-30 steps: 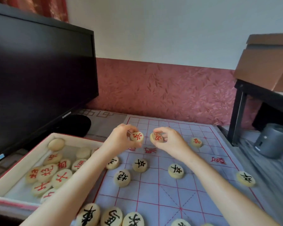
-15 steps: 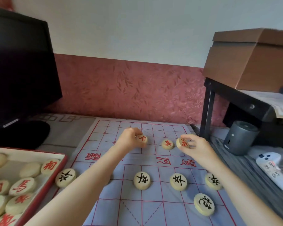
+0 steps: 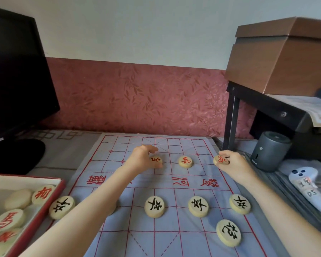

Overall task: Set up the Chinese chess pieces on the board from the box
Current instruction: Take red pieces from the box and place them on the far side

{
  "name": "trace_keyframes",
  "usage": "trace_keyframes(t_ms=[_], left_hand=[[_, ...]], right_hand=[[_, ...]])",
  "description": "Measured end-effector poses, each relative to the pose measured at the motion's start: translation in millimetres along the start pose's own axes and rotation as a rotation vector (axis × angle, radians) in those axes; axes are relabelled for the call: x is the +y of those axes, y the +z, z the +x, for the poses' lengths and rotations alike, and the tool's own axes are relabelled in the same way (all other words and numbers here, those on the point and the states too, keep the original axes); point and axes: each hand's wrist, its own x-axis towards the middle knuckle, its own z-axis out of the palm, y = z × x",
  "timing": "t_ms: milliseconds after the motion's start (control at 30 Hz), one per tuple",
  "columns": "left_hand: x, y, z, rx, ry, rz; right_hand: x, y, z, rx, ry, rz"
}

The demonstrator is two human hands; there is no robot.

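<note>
- Head view: left hand (image 3: 144, 158) pinches a red piece (image 3: 156, 160) down on the board (image 3: 117, 145).
- Right hand (image 3: 233, 165) grips another red piece (image 3: 220, 160) at the board's right edge.
- A third red piece (image 3: 185, 161) lies between the hands.
- Box (image 3: 35, 219) sits left of the left forearm.

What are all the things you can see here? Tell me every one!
Board: one, pale blue cloth, red lines, middle.
Red-lettered pieces: three on the far rows, one free, two under fingers.
Black-lettered pieces: five showing, near rows.
Box: one, red-edged, left, holding more pieces.
Monitor: one, black, left.
Cardboard box: one, brown, on the black stand at right.
Grey cylinder: one, right.
White controller: one, right.
Left hand: on a red piece.
Right hand: gripping a red piece.
</note>
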Motion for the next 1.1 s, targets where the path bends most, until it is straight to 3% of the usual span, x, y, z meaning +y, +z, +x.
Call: trace_keyframes(t_ms=[300,533,833,1100], left_hand=[[-5.9,-11.1,-8.7,0.064,0.039,-0.003],[-20.1,-38.7,-30.9,0.111,0.014,-0.077],[-59.2,-110.4,-113.5,0.135,-0.002,-0.063],[-119.7,-165.3,-200.5,0.209,-0.183,0.074]], right_hand=[[0.5,7.8,-6.1,-0.027,-0.060,-0.079],[-54.4,8.4,-19.3,-0.034,-0.232,-0.048],[-177.4,59.9,-72.7,-0.262,-0.482,0.118],[-265.0,118.8,-124.2,-0.539,-0.630,0.090]])
